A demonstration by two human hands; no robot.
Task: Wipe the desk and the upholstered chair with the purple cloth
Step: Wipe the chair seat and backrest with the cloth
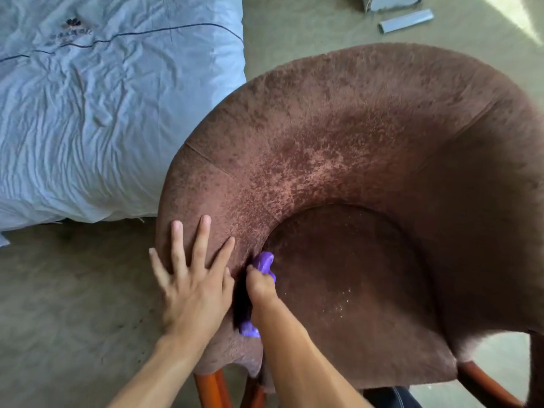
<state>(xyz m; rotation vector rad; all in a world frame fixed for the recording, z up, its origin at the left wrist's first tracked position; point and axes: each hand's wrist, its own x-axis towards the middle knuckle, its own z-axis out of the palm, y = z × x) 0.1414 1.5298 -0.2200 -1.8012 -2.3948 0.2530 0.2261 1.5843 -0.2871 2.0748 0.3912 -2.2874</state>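
The cloth (264, 262) sits bunched in our right hand (260, 285), pushed into the crease where the chair's (338, 136) seat meets its curved armrest; one end pokes out above the knuckles and another shows below the wrist. That grip is closed tight around the cloth. Our left hand (192, 278) lies flat on the armrest just beside the crease, fingers (203, 237) spread, holding nothing, and seems to brace the chair. We judge the chair step is in hand; no worktop is in view. Pale crumbs (343, 301) dot the seat, near the cloth. Next the cloth should follow the crease round the seat, then sweep those crumbs off. Beyond the chair's armrest lies the bed (103, 98), on the carpet (73, 304).
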